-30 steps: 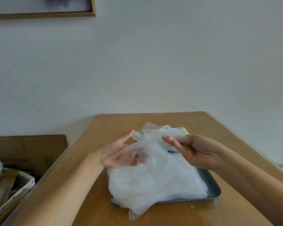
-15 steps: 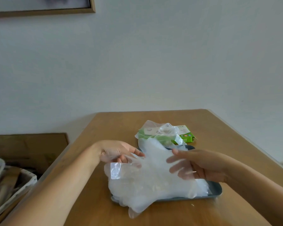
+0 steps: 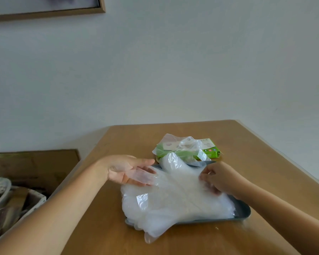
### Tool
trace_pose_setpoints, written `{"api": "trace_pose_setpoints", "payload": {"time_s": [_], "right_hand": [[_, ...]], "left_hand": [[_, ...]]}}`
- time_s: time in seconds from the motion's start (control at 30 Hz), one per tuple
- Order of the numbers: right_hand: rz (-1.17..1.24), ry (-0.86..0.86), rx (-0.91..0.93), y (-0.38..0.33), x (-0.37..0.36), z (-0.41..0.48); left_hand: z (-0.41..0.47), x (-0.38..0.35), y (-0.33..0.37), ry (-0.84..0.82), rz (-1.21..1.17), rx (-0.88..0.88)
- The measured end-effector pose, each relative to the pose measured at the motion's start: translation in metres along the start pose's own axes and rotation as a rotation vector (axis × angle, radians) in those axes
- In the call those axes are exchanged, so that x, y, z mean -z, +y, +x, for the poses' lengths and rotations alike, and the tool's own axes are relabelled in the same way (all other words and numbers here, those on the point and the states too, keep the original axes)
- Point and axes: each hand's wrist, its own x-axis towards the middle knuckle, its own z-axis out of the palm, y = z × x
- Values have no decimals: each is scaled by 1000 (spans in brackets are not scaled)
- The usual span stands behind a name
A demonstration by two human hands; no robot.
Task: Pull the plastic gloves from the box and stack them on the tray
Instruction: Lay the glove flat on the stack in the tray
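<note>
Far left, below desk level: basket [image 3: 18, 203] with clutter, contents unclear. Picture frame [image 3: 50, 12] top left on the wall [image 3: 173, 70].

Left hand [image 3: 125, 172] reaches in from the left, palm up. Its grip is apart, with the fingers straight and slid under the left edge of the top glove [image 3: 180, 176]; the fingertips show through the clear plastic.

Glove stack [image 3: 173, 205] lies on the tray [image 3: 245, 212], a thick, cloudy white pile. It covers most of the tray and spills over the left and near rims, with one glove tip hanging onto the desk [image 3: 265, 162] at the near edge. The top glove lies across the far part of the stack, spread between both hands.

Box [image 3: 209, 150] is green, lying flat on the desk just behind the tray's far rim. Loose clear plastic bunches out of its top and drapes toward the tray.

Right hand [image 3: 222, 179] comes in from the right, over the tray's right side. Its grip is clamped: curled fingers pinch the right edge of the top glove, knuckles up. Tray rim is visible only at the right and near-right.
</note>
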Motion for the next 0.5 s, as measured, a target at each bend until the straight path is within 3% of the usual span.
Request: {"api": "trace_pose_setpoints", "payload": {"time_s": [0.07, 0.13, 0.2, 0.23, 0.3, 0.4, 0.5], "right_hand": [[-51, 20, 39, 1, -1, 1], [-67, 24, 57, 1, 0, 3], [-66, 23, 68, 1, 1, 4], [-81, 26, 75, 2, 0, 4], [-116, 41, 92, 1, 0, 5], [-166, 59, 106, 2, 0, 7], [-384, 146, 146, 3, 4, 3]], "left_hand": [[-7, -4, 4, 239, 195, -68], [-16, -10, 9, 601, 509, -185], [-25, -22, 10, 872, 737, -414], [-30, -33, 9, 894, 776, -548], [-34, -56, 5, 735, 827, -703], [-22, -74, -9, 452, 1056, -631], [-5, -67, -20, 342, 1148, -489]]}}
